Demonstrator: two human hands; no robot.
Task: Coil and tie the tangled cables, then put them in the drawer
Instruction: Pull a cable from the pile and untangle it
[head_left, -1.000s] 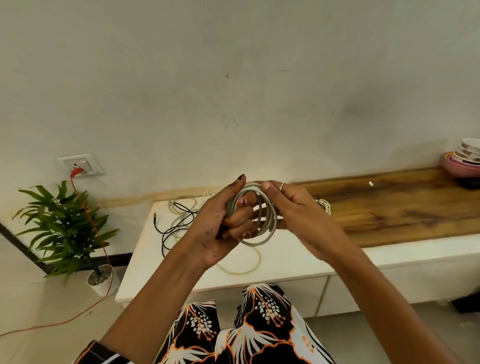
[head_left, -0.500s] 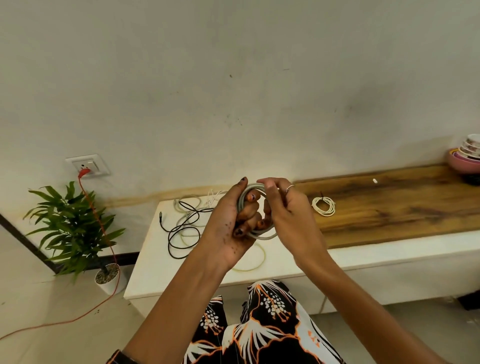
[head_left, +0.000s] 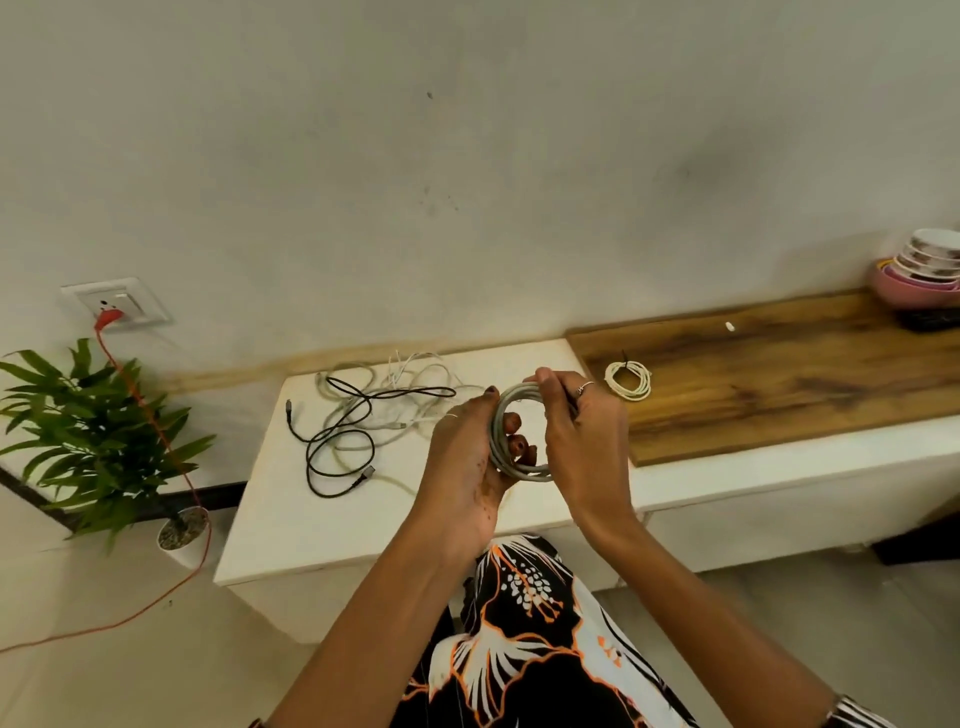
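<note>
Currently I see the grey cable coil (head_left: 503, 435) held up in the air between both hands, above the near edge of the white counter (head_left: 291, 519). It is wound into a tight ring of several turns, standing roughly upright. My left hand (head_left: 470, 467) grips the coil's left and lower side, fingers curled through the ring with the dark-painted nails showing inside it. My right hand (head_left: 584, 441) closes on the right side, thumb and fingers pinching at the top of the ring; a ring sits on one finger.

Left and farther back on the white counter lies the loose tangle: a black cable (head_left: 337, 441) in open loops, crossing over pale grey and white cables (head_left: 415, 384) that spread toward the wall.

Right of the hands, on the wooden board (head_left: 779, 384), sits a small cream coil (head_left: 628, 380), already bundled, with a dark tie sticking up from it. A small white bit (head_left: 730, 326) lies farther along the wood. At the far right stands a stack of bowls (head_left: 922, 273).

Far left: a potted plant (head_left: 93, 431) on the floor, and a wall socket (head_left: 117, 306) with an orange cord (head_left: 156, 431) running down past the plant.
</note>
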